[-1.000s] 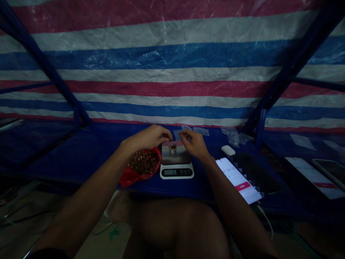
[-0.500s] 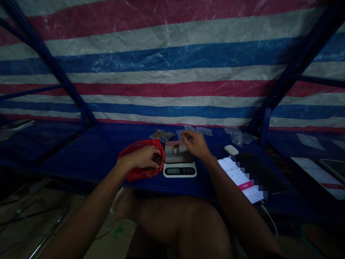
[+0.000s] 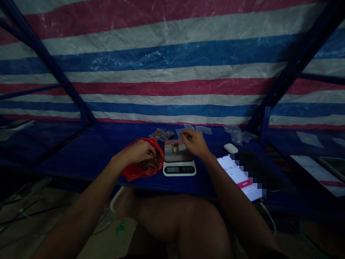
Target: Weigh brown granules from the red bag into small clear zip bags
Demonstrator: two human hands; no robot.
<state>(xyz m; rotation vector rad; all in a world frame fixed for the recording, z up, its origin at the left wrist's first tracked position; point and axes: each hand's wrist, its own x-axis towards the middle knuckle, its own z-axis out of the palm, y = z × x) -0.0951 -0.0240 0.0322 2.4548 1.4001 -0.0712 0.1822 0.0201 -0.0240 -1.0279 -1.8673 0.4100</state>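
My left hand [image 3: 141,151] is at the mouth of a red plastic bag [image 3: 132,175], fingers pinched together just over the small brown pieces [image 3: 151,163] inside. Whatever it pinches is too small to make out. Beside the bag stands a digital scale [image 3: 179,169] with a lit display. A small metal cup [image 3: 175,148], filled with similar brown pieces, rests on its plate. My right hand [image 3: 196,143] hovers by the plate's right back corner, thumb and fingers closed together. I cannot see whether anything is between them.
Two filled clear bags [image 3: 161,134] lie behind the scale, with flat clear bags [image 3: 203,130] beside them. More clear bags [image 3: 237,136], a white case [image 3: 231,148] and a lit phone [image 3: 242,181] on a cable are to the right. Blue metal posts [image 3: 51,64] frame the striped sheet [image 3: 172,57].
My left hand has drawn up and back from the brown pieces, its fingers closing to a pinch, so more of the bag's contents show. My right hand has stayed nearly still.
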